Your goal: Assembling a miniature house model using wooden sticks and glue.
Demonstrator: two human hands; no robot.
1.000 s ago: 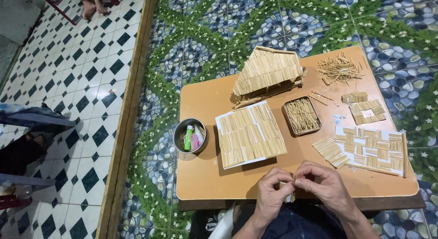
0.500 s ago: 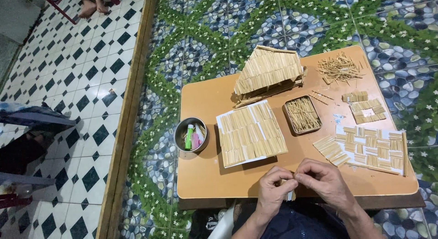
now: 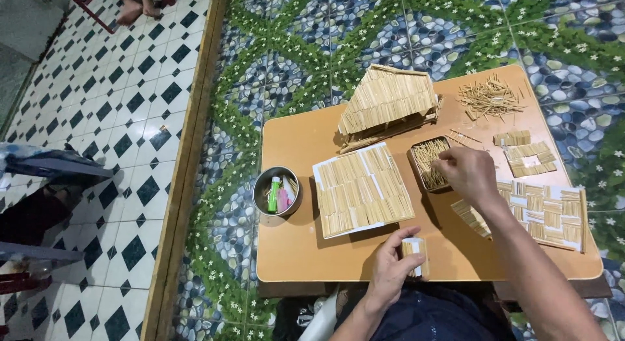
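left hand (image 3: 390,269): closed around a small white card piece covered with sticks (image 3: 415,255); held at the near edge of the table (image 3: 293,250)
right hand (image 3: 465,173): reached over the small tray of sticks (image 3: 428,164); fingertips pinched together at the tray's right rim; whether a stick is held cannot be told
large panel (image 3: 361,188): a white sheet covered with rows of sticks; laid flat at the middle of the table, just left of the tray
model house (image 3: 387,106): stick-covered roof; placed behind the panel
metal bowl (image 3: 276,192): left of the panel; green and pink small items seen inside
loose sticks (image 3: 488,97): piled at the far right corner
partly covered panel (image 3: 540,211): laid at the right, beyond the right forearm
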